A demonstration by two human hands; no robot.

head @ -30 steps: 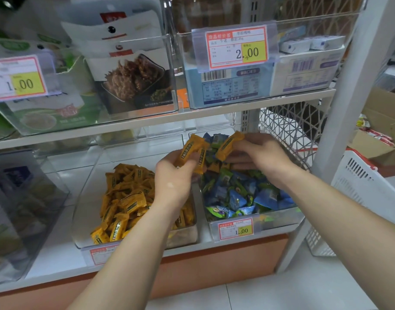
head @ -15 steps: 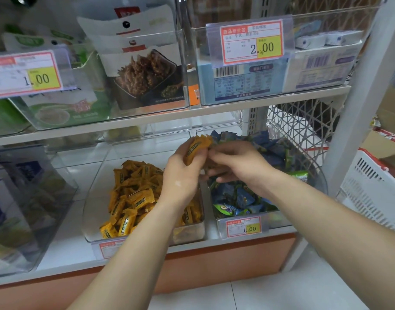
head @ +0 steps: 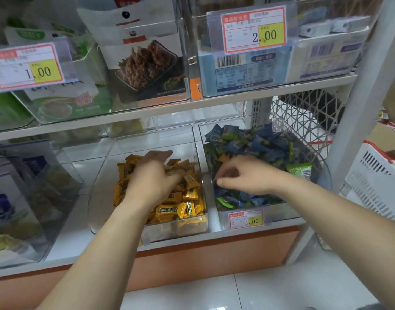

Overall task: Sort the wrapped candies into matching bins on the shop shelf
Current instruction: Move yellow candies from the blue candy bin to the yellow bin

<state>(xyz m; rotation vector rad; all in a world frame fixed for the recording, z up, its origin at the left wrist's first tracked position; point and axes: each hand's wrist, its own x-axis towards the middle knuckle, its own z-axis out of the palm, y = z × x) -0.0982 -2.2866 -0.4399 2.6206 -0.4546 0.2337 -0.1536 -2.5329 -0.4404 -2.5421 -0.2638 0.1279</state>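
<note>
Two clear bins stand side by side on the lower shelf. The left bin (head: 133, 144) holds a pile of yellow wrapped candies (head: 187, 198). The right bin (head: 288, 212) holds blue and green wrapped candies (head: 259, 142), with one yellow candy (head: 226, 156) lying among them. My left hand (head: 154, 177) lies palm down over the yellow pile with its fingers stretched out, blurred by motion. My right hand (head: 245, 175) hovers over the front of the blue and green pile, fingers loosely curled, and I see no candy in it.
Price tags marked 1.00 (head: 245, 220) and 2.00 (head: 254, 30) hang on the bins. The upper shelf (head: 236, 101) carries snack packets and boxes. A clear bin of boxes (head: 24, 198) is at lower left. A white basket (head: 375, 182) stands at the right, beyond the shelf post (head: 357, 90).
My left hand carried the yellow candies down and left from above the right bin into the yellow bin and opened. My right hand, emptied of its candy, dropped toward the blue and green pile.
</note>
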